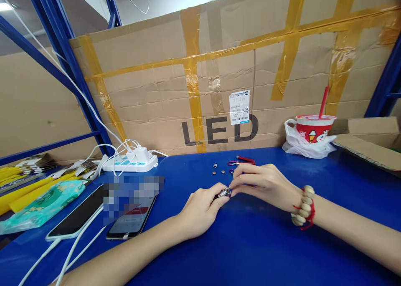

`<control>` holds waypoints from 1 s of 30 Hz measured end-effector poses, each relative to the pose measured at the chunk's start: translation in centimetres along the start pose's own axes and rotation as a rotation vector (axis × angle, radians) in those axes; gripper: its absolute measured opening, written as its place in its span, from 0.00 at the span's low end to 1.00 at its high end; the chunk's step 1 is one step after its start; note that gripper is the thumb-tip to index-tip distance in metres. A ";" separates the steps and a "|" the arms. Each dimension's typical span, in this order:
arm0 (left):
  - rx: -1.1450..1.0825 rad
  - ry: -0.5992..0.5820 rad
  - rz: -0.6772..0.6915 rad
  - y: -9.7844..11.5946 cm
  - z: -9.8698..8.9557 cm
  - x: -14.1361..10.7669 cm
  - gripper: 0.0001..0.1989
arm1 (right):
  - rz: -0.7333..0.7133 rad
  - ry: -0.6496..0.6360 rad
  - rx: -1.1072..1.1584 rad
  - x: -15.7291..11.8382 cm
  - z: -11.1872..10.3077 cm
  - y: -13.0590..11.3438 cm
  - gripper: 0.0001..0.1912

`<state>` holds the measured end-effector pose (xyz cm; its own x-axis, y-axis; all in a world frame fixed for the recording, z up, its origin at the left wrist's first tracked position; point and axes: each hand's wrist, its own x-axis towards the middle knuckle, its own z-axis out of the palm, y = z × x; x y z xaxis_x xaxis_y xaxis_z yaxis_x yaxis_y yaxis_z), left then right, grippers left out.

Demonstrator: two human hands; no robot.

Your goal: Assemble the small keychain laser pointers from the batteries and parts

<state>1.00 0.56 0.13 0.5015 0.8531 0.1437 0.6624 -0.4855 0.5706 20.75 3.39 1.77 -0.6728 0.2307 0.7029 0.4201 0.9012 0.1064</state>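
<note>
Both forearms are bare, with no sleeves showing. The right wrist wears a chunky bracelet of rounded cream-coloured wooden beads point(302, 206), and a thin red braided cord point(310, 213) loops beside it. The left hand point(200, 213) and right hand point(266, 183) carry no rings or gloves.

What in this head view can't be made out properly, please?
- Small metal part: pinched between the left hand and right hand; fingers cover most of it.
- Tiny pieces on the blue table: too small to identify.
- Right phone: upper screen blurred out.
- Red cup: plastic bag hides its base.
- Shipping label: print too small to read.
</note>
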 end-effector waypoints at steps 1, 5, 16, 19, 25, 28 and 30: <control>-0.006 0.000 0.003 0.0 0.0 0.0 0.11 | -0.027 0.005 -0.026 0.0 -0.1 0.0 0.09; -0.014 -0.012 0.022 -0.1 0.0 0.1 0.11 | -0.093 -0.043 -0.099 0.2 -0.7 -0.1 0.09; -0.006 -0.023 0.037 -0.4 0.1 0.0 0.10 | -0.165 -0.087 -0.202 0.1 -0.7 0.0 0.11; 0.007 -0.024 0.045 -0.3 0.1 0.0 0.10 | -0.152 -0.105 -0.187 0.1 -0.5 -0.1 0.11; 0.027 -0.008 0.033 -0.4 0.1 0.2 0.10 | 0.135 -0.116 0.056 0.0 0.5 -0.6 0.09; 0.021 0.009 0.014 -0.4 0.2 0.2 0.11 | 0.321 -0.183 0.158 0.0 0.9 -0.7 0.11; 0.011 0.027 -0.007 -0.3 0.2 0.2 0.11 | 0.385 -0.219 0.173 0.0 1.0 -0.7 0.12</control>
<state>1.04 0.84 -0.21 0.4821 0.8610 0.1617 0.6719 -0.4819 0.5624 19.90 3.15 1.01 -0.6082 0.6151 0.5017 0.5693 0.7785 -0.2642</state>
